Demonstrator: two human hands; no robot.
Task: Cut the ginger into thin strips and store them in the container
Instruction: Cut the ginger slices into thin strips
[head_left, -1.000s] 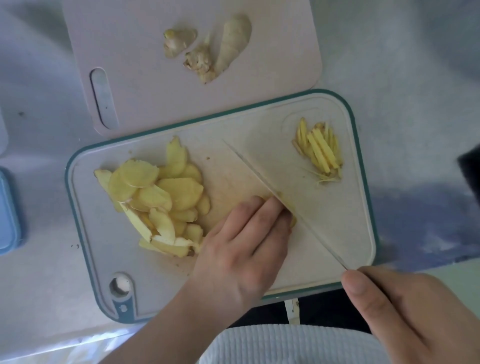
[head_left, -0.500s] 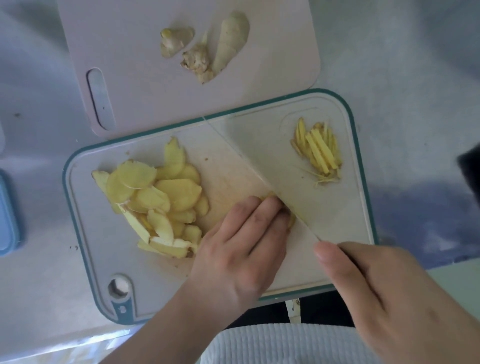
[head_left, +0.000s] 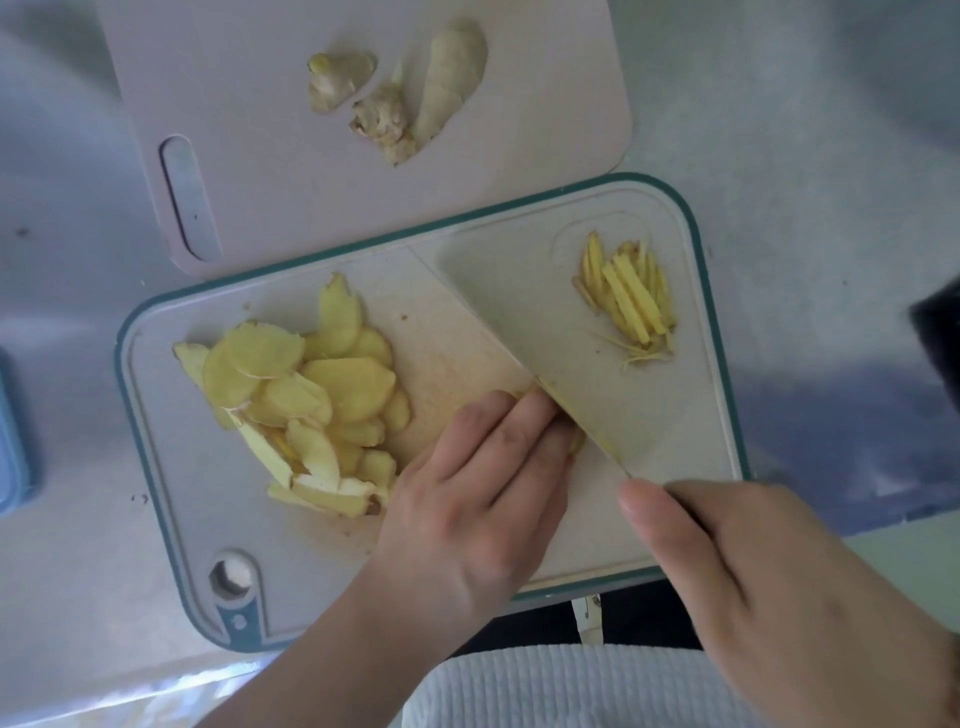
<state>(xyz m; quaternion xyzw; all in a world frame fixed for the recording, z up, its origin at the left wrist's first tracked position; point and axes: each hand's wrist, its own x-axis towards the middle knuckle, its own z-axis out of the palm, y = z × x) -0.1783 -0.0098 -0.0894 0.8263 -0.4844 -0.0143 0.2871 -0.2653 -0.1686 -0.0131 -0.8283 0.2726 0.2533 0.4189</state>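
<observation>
Head: ginger slice (head_left: 574, 441) under left hand (head_left: 483, 499) fingertips.

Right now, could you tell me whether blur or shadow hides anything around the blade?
Head view: soft throughout; the knife blade nearly blends into the pale teal-rimmed cutting board; the left hand covers most of the ginger being cut; dark shadow lies on the counter at right.

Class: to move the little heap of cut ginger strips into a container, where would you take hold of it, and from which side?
Pinch the strips across their middle, from above. They lie flat, parallel and bunched on the board, so squeezing across their width probably gathers them; the far end is stringy and loose.
</observation>
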